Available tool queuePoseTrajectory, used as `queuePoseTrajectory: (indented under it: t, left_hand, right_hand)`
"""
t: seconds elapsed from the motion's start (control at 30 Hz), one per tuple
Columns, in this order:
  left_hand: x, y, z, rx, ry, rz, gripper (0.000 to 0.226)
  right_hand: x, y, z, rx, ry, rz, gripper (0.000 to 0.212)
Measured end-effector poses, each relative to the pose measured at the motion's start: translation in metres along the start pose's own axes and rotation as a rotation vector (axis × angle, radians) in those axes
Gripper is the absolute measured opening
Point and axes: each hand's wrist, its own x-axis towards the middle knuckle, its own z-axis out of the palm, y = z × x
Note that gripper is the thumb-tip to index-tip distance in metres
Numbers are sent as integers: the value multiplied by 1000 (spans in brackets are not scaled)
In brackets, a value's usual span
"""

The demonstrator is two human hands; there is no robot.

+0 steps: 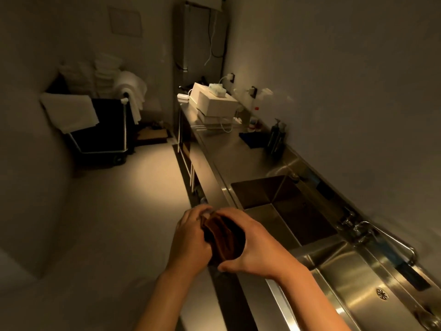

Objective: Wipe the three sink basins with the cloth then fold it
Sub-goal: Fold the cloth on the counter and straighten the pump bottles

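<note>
Both hands (214, 237) grip dark brown cloth (224, 237), bunched

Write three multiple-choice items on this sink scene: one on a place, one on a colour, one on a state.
1. Where is the cloth?
A. lying in a basin
B. held in front of the counter
C. draped on the tap

2. What colour is the cloth?
A. white
B. blue
C. dark brown

3. How is the cloth held?
A. bunched between the left hand and the right hand
B. spread flat in one hand
C. hanging from one fingertip

Answers:
1 B, it is out over the floor side of the counter edge.
2 C, it looks dark brown in this dim light.
3 A, both hands curl round it.
</note>
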Motion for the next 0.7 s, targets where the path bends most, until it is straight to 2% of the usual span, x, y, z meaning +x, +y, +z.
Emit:
queuePoseTrajectory:
  t: [0.2,0.33,0.43,0.47,0.57,0.67,0.7]
  left_hand:
    - [28,-39,-14,-12,83,-61,61]
    - [62,-50,-17,-12,118,-76,56]
    - [98,-52,-17,52,101,-101,68]
    - [112,-51,-17,87,84,-96,66]
    - [156,-44,-11,173,48,-41,39]
    - [190,-31,-7,180,39,-15,45]
    - [200,-29,-6,204,40,7,40]
  right_hand:
    - [59,22,25,18,-116,-95,107]
    - [102,41,27,80,-51,-164,92]
    - [134,60,18,119,-12,-176,85]
    - [146,69,12,114,6,-184,83]
    - [180,94,-10,93,47,-204,74]
    - [212,119,-32,108,83,-175,65]
    - [223,126,-38,117,86,-168,62]
